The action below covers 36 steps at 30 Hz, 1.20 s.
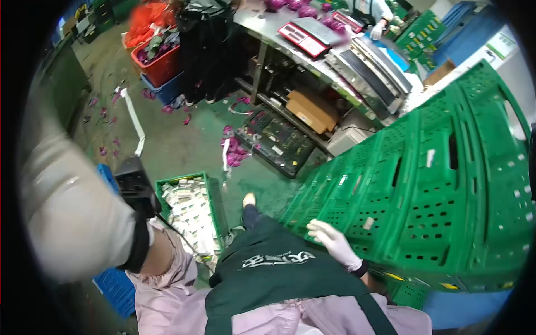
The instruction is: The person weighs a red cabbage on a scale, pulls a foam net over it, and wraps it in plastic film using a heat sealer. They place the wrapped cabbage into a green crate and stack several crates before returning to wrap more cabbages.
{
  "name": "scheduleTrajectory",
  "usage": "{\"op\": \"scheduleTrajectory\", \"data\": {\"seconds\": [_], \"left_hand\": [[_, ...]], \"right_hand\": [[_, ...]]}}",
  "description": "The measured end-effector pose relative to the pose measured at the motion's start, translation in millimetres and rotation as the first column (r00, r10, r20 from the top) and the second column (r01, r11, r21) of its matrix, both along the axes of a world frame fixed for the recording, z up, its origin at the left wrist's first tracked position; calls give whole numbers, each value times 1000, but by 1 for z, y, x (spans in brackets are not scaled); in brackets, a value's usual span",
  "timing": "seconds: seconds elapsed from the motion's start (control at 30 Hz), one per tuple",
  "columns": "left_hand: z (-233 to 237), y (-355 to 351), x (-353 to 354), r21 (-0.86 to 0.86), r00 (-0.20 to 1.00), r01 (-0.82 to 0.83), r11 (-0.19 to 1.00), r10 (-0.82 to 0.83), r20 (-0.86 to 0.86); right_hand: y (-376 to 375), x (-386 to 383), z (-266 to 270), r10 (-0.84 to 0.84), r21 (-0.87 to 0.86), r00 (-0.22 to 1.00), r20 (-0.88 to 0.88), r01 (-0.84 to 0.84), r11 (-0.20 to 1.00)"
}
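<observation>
My left hand (78,206), in a white glove, is raised large and blurred at the left edge, close to the camera; its fingers are smeared by motion. In a white glove too, my right hand (335,244) hangs beside the stack of green crates (413,195), fingers stretched out, with nothing seen in it. Low on the floor between the hands, a green crate (209,206) holds many small whitish packs (190,212). A black device (135,184) shows just right of my left hand.
A metal table (254,21) bears scales (304,40) and purple vegetables (307,11). A co-worker's gloved hand (378,29) is behind it. Red tub (156,70), black crate (276,146), blue crate (117,287) and purple scraps (239,153) lie about the floor.
</observation>
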State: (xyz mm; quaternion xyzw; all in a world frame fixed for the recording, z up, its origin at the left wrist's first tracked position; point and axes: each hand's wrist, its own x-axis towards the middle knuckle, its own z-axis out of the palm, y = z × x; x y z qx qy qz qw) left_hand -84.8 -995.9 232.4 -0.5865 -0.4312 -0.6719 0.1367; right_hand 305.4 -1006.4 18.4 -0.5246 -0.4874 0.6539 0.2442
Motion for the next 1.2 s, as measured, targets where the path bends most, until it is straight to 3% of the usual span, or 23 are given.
{"op": "scheduleTrajectory", "data": {"seconds": [0.03,0.07,0.1,0.17,0.2,0.23,0.27,0.33,0.4,0.47,0.53,0.57,0.63,0.77,0.83,0.87,0.93,0.97,1.03,1.07,1.1,1.13,1.2], "left_hand": [[31,6,-11,200,926,373,906,-378,-13],[44,16,-16,373,712,672,639,-696,-91],[24,28,-12,355,717,672,649,-691,-93],[-49,58,-4,344,744,464,816,-570,349],[-73,74,-8,-289,993,120,950,-112,44],[-83,95,-15,-646,962,41,762,-204,-179],[-119,112,-16,-842,970,190,505,-227,83],[-199,119,-31,-987,984,131,97,-136,117],[-305,100,-51,-983,981,170,64,-110,163],[-368,83,-65,-968,966,250,23,-66,248],[-429,57,-80,-949,924,316,8,226,310],[-440,51,-86,-948,922,319,-4,233,310],[-456,42,-97,-885,760,464,22,503,411],[-511,24,-149,-856,711,516,-35,574,405],[-521,43,-178,-692,248,705,153,861,443],[-525,57,-194,-706,313,699,112,840,443],[-540,100,-229,-643,235,754,133,860,454],[-553,128,-238,-718,305,682,139,839,452],[-539,191,-270,-631,141,732,257,849,510],[-525,223,-287,-664,313,719,204,758,572],[-517,260,-301,-679,333,710,188,759,559],[-491,297,-306,-646,288,700,304,708,645],[-463,352,-329,-695,446,678,239,618,647]], "right_hand": [[17,-7,-8,-23,13,1000,-1,23,1000],[34,-13,-15,-50,27,999,1,50,998],[53,-21,-18,-89,11,996,7,89,996],[91,-28,-53,-157,35,986,-57,159,987],[107,-33,-66,-180,23,979,-90,183,983],[126,-38,-72,-214,-56,962,-170,208,977],[143,-45,-74,-151,45,959,-242,167,985],[181,-65,-56,-228,51,972,-50,231,972],[215,-73,-54,-228,145,974,10,224,964],[245,-81,-55,-202,214,972,121,173,961],[273,-90,-55,-136,170,969,205,102,980],[285,-97,-56,-131,158,969,210,98,983],[309,-110,-59,-59,177,956,288,7,984],[345,-137,-84,-39,106,981,190,19,994],[362,-152,-89,-63,18,972,225,60,998],[370,-158,-94,-86,-27,972,218,94,995],[387,-171,-105,-60,-24,954,292,70,997],[401,-179,-106,-22,-17,934,357,30,999],[422,-200,-111,2,-26,928,373,8,1000],[435,-211,-117,8,-39,933,360,7,999],[445,-222,-122,-1,-40,932,363,16,999],[454,-231,-128,-3,-26,941,339,12,1000],[464,-248,-127,-30,-10,945,326,35,999]]}}
